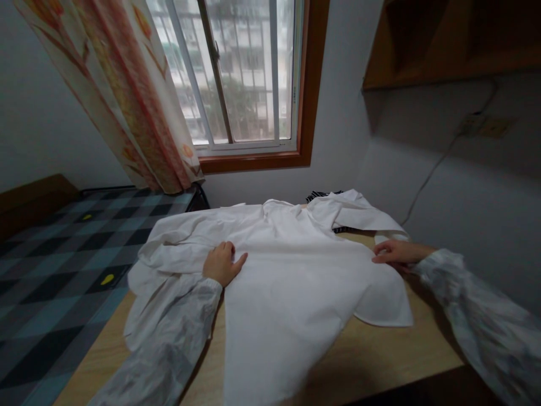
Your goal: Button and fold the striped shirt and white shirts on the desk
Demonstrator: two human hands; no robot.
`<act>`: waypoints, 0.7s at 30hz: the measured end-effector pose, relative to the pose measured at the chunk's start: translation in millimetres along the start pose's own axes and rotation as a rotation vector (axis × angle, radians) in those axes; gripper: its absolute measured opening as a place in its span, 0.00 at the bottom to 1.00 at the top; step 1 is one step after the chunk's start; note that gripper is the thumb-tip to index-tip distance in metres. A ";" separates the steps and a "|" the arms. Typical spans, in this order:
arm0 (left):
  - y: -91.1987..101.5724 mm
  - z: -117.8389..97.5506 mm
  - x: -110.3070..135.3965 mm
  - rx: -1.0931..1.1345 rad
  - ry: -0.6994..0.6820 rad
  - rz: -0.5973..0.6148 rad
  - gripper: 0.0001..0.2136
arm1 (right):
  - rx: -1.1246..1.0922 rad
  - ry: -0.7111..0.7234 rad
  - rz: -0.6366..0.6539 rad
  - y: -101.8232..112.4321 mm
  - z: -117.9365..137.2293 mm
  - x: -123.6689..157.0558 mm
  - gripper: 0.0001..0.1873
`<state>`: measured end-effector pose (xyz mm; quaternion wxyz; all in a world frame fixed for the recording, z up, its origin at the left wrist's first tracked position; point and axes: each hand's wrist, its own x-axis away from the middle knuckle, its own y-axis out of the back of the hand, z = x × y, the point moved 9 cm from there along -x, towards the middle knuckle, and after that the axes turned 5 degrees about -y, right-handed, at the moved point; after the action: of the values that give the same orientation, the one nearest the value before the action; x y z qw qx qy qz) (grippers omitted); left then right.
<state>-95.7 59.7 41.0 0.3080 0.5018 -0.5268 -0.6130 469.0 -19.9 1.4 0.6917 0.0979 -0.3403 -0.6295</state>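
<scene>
A white shirt [287, 276] lies spread over the wooden table, creased, with one part hanging over the near edge. On its left portion rests my left hand [222, 264], thumb held apart from the other fingers and pressing on the cloth. At the shirt's right side, my right hand [395, 252] has its fingers closed on the edge of the fabric; the fingertips are partly hidden. A sleeve of the shirt [359, 214] stretches toward the far right corner. Both my forearms wear loose, shiny pale sleeves.
The wooden table [380, 358] stands against the wall below a window [245, 73]. To the left is a bed with a checked cover [51, 282], under a floral curtain [127, 96]. A black striped cloth [316, 195] shows behind the shirt. A cable [431, 175] runs down the right wall.
</scene>
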 end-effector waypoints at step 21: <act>16.1 150.3 -115.8 0.013 0.351 0.236 0.32 | 0.531 0.027 -0.524 59.7 84.5 -140.9 0.26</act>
<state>-203.9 211.2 81.2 0.4617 0.5375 -0.5241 -0.4725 470.2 148.2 49.5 0.4619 0.3660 -0.4462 -0.6735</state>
